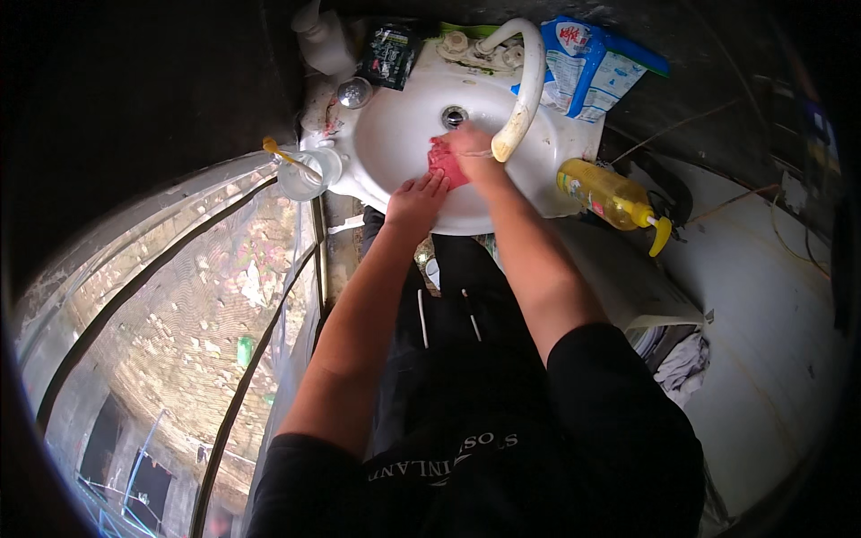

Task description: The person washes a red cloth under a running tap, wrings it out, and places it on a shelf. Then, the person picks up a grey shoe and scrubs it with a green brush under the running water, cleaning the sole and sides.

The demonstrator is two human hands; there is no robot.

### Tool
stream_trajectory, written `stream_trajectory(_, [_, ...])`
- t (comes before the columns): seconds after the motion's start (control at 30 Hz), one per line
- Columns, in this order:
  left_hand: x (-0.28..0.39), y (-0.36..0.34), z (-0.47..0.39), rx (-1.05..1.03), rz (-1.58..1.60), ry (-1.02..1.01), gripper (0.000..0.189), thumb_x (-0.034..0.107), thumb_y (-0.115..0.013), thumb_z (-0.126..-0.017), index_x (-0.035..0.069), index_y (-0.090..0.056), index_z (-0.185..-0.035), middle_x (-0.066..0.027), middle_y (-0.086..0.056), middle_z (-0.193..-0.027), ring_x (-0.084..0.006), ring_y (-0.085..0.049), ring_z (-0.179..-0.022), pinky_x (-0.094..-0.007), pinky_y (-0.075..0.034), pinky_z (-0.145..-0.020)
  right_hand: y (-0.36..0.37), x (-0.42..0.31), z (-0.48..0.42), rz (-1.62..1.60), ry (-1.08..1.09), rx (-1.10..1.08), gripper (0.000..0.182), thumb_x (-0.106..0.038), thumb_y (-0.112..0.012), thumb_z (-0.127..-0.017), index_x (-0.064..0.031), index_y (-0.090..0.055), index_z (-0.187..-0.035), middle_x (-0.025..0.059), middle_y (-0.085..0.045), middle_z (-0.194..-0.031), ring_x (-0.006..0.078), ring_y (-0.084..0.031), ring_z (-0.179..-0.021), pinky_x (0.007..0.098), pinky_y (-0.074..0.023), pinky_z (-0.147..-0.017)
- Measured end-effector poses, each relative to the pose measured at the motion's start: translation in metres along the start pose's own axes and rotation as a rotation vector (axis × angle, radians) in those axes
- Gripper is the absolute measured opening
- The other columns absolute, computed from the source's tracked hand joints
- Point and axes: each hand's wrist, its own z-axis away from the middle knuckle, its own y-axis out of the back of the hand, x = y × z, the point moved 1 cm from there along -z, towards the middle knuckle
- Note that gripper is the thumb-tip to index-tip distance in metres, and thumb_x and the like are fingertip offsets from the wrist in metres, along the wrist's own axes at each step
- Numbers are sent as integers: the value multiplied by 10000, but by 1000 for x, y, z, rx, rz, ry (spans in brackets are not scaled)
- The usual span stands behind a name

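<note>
A red cloth point(444, 165) lies against the near inner wall of a white washbasin point(390, 128), below the metal drain point(455, 118). My left hand point(420, 200) presses its fingertips on the cloth's lower left edge. My right hand point(469, 149) is at the cloth's upper right, its fingers curled; whether it grips the cloth or rests on it cannot be told. The curved white faucet spout point(531, 81) arches over the basin, its outlet beside my right wrist. A thin stream of water seems to run from it over that hand.
A yellow pump bottle point(602, 195) lies at the basin's right. Blue and white pouches point(585, 67) and a dark sachet point(389, 57) rest along the back rim. At left, a clear cup point(306, 178) holds a yellow-headed brush point(282, 151), beside a netted window point(202, 302).
</note>
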Motion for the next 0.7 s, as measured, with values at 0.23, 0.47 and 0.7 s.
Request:
stream_trajectory(0.23, [3, 5, -2, -50, 4, 12, 590, 227, -543, -940, 93, -429, -1503, -63, -400, -1606, -210, -422, -1455, -408, -392, -1147, 49, 34, -4, 14, -220, -97, 294, -384, -568, -995, -95, -593, -1036, 181, -657, -916, 377, -666, -827, 483, -548, -717])
stream_trajectory(0.47, [8, 36, -35, -305, 1241, 632, 872, 664, -460, -950, 36, -343, -1544, -186, -336, -1613, -404, -332, -1468, -480, -320, -1192, 137, -31, 36, -363, 5, 59, 325, -412, -579, -990, -98, -536, -1063, 183, -682, -979, 422, -677, -814, 539, -526, -676])
stream_trajectory(0.7, [20, 17, -70, -141, 2603, 664, 405, 292, -585, -1003, 61, -553, -1334, -152, -665, -1189, -285, -676, -1058, -459, -551, -965, 108, -26, 84, -764, 117, -111, 366, -323, -691, -919, -41, -564, -1115, 187, -688, -1077, 372, -705, -826, 451, -562, -704])
